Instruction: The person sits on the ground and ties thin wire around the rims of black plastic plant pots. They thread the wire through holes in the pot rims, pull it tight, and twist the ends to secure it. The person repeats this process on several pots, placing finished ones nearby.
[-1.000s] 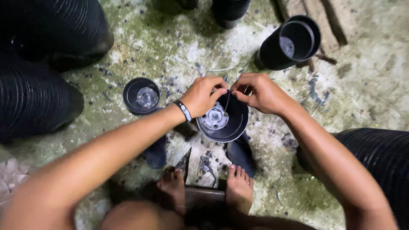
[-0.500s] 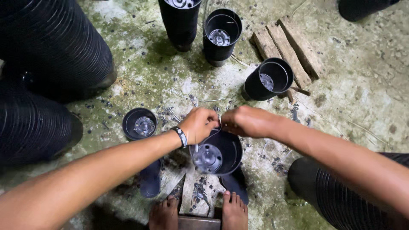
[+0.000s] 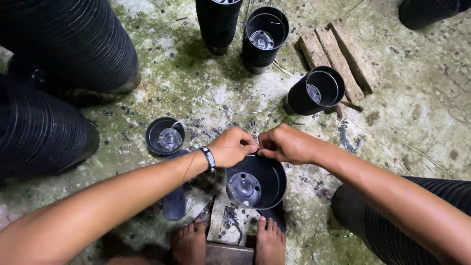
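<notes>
A black plastic pot with a holed bottom stands between my bare feet. My left hand, with a black wristband, and my right hand meet at the pot's far rim. Both pinch something thin there, perhaps a wire; it is too small to tell. The fingers of both hands are closed and touch the rim.
Long stacks of nested black pots lie at the left and a stack at lower right. A single pot stands to the left. More pots stand beyond, next to a wooden pallet piece. Plastic bits litter the concrete.
The view has tilted up, so the pots beyond show fully. My hands stay pinched at the pot's far rim, and the pot sits lower in view.
</notes>
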